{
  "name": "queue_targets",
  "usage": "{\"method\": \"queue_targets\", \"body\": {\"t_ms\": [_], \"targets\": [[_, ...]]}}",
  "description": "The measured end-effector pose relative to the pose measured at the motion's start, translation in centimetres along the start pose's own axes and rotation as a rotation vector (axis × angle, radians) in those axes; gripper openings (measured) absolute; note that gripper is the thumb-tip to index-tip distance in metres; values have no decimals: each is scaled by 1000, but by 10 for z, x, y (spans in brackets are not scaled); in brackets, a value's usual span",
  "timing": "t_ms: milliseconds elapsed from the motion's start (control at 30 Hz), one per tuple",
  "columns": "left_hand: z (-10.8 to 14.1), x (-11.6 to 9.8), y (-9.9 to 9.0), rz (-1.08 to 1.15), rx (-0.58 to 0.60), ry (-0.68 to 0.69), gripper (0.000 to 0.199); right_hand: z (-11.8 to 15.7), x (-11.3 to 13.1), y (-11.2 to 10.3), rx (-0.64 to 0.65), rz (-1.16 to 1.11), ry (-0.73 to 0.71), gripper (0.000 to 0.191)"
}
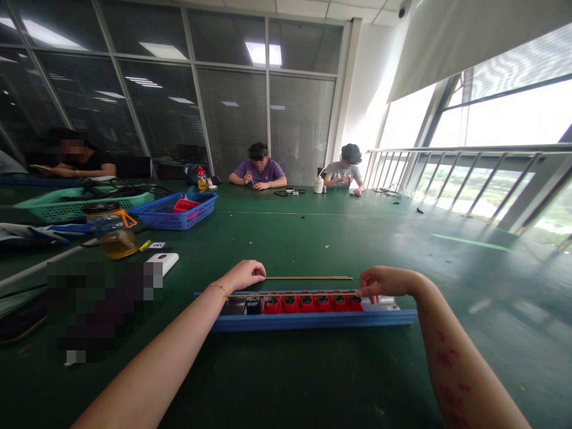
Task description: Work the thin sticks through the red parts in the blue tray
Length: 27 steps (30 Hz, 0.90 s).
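A long blue power strip housing [313,320] lies across the table in front of me, with a row of red socket modules [305,304] and a black switch-like part [254,305] inside. One thin brass strip [290,295] runs lengthwise over the sockets. My right hand [379,282] pinches its right end, above the housing's right part. Beyond the housing, a second thin brass strip [308,277] extends rightward from the fingertips of my left hand [245,276]. Those fingers are closed at its left end. My left wrist passes over the housing's left end.
To the left are a blue basket [176,217] with a red box, a green basket [49,205] with black cables, a jar of amber liquid [117,241] and a white object [167,261]. Several people sit along the far side of the green table [357,238].
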<state>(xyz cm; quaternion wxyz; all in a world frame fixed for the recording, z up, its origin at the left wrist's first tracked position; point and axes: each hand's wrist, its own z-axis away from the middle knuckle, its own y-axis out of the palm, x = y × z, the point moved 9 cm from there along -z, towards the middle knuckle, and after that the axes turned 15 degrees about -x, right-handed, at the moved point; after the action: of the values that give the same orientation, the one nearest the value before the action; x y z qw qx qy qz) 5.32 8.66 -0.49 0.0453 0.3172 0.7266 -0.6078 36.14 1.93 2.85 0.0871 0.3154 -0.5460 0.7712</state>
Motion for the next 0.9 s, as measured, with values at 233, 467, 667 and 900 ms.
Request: {"method": "queue_targets", "body": {"t_ms": [233, 467, 667, 900], "targets": [[0, 1, 0, 19, 1, -3, 30, -2, 31, -21, -231, 19, -157, 44], [0, 4, 2, 40, 6, -10, 29, 17, 25, -68, -575, -109, -138, 50], [-1, 4, 2, 33, -9, -9, 29, 27, -6, -85, -659, -156, -94, 46], [1, -2, -4, 25, -28, -33, 40, -2, -32, -67, -630, 8, 1, 49]]}}
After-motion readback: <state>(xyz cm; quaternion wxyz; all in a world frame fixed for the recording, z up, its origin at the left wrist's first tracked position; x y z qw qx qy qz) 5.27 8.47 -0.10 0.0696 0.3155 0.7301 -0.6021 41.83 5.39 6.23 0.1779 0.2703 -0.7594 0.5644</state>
